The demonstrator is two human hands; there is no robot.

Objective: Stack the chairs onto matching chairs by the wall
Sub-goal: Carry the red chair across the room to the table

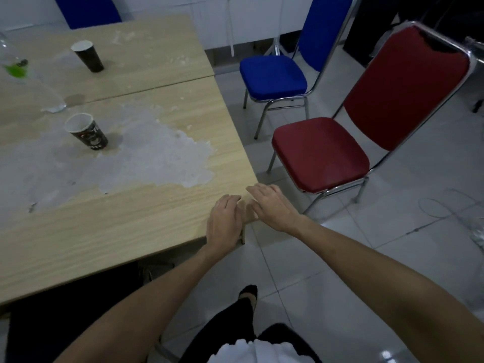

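Note:
A red padded chair (322,155) with a chrome frame stands on the tiled floor just right of the table's corner. Behind it, nearer the wall, stands a blue chair (273,76) of the same build. Another blue chair back (87,10) shows beyond the table at the top left. My left hand (225,221) lies flat on the table's near right corner, fingers loosely together and holding nothing. My right hand (272,205) hovers beside it at the corner, palm down, fingers spread, empty. Both hands are well short of the red chair's seat.
The wooden table (125,226) fills the left, its top patchy with peeled white areas. Two dark paper cups (87,132) (87,56) and a clear plastic bottle (23,74) stand on it. Thin cables (445,208) lie on the floor at right. Dark objects (372,27) stand by the far wall.

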